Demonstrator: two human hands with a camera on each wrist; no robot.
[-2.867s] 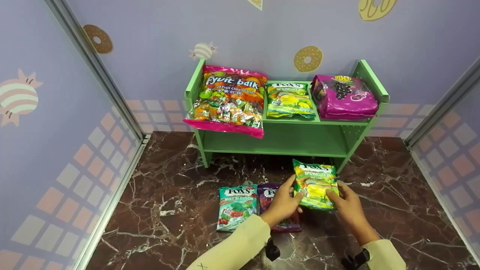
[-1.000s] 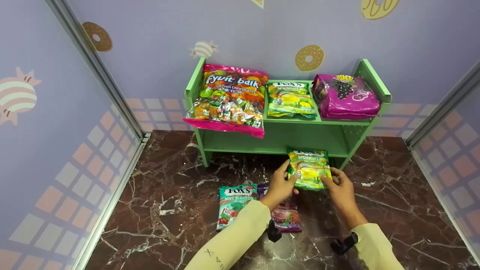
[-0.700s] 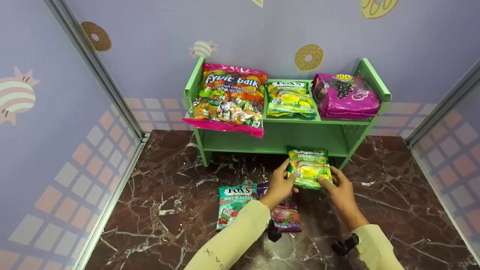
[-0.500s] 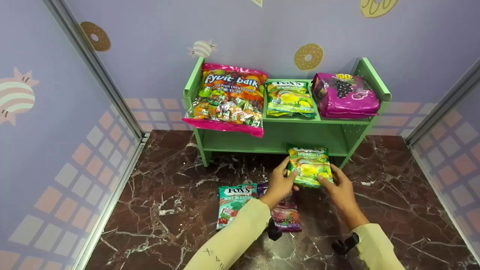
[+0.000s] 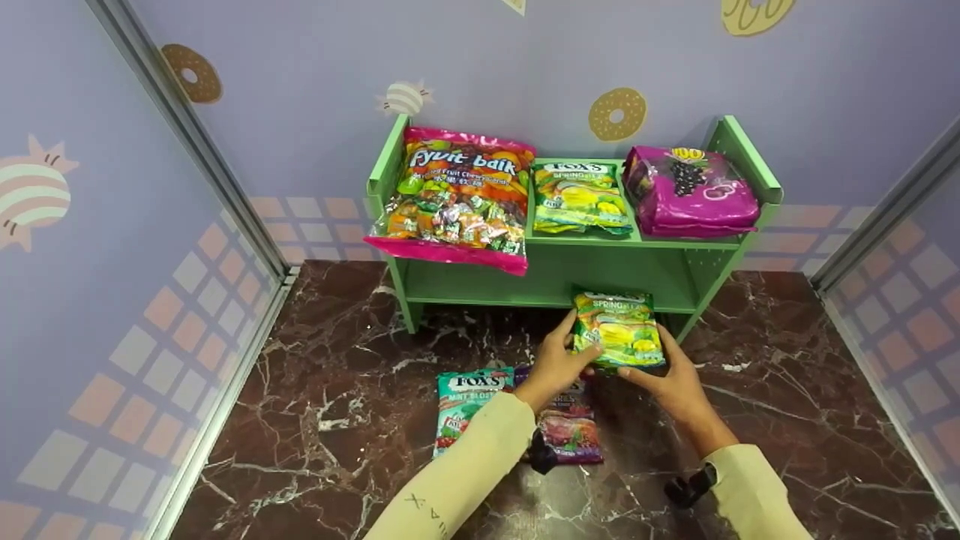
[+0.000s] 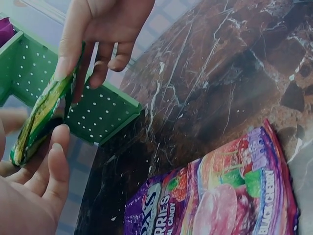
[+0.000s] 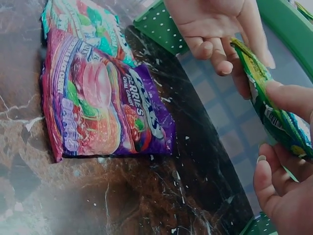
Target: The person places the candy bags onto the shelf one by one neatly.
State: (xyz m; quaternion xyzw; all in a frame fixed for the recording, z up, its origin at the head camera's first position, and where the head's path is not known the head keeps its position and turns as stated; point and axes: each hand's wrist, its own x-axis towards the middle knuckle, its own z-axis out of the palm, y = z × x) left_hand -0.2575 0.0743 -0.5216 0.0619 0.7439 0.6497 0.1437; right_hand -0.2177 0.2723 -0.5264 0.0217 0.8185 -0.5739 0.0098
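Between both hands is a green and yellow Fox's Spring Tea candy bag (image 5: 616, 330), face up, overlapping the front edge of the green shelf's lower tier in the head view. My left hand (image 5: 559, 365) grips its left side, thumb across the front. At its right side and lower corner, my right hand (image 5: 675, 382) holds it, thumb along the bottom edge. The left wrist view shows the bag (image 6: 41, 115) edge-on between the hands. Fingers under it are partly hidden in the head view. Below my left hand lies a purple Fox's Berries candy bag (image 5: 570, 431).
A teal Mint Blossom bag (image 5: 454, 412) lies on the dark marbled floor (image 5: 315, 450). On the green shelf (image 5: 562, 274) sit a Fruit Baik candy bag (image 5: 465, 195), another Spring Tea bag (image 5: 581, 199) and a purple grape-printed bag (image 5: 694, 195). Patterned walls (image 5: 262, 60) surround it.
Both hands have carried the Spring Tea bag away from the body and slightly left, up to the lower tier. My right thumb has slid from the bag's front to its bottom edge.
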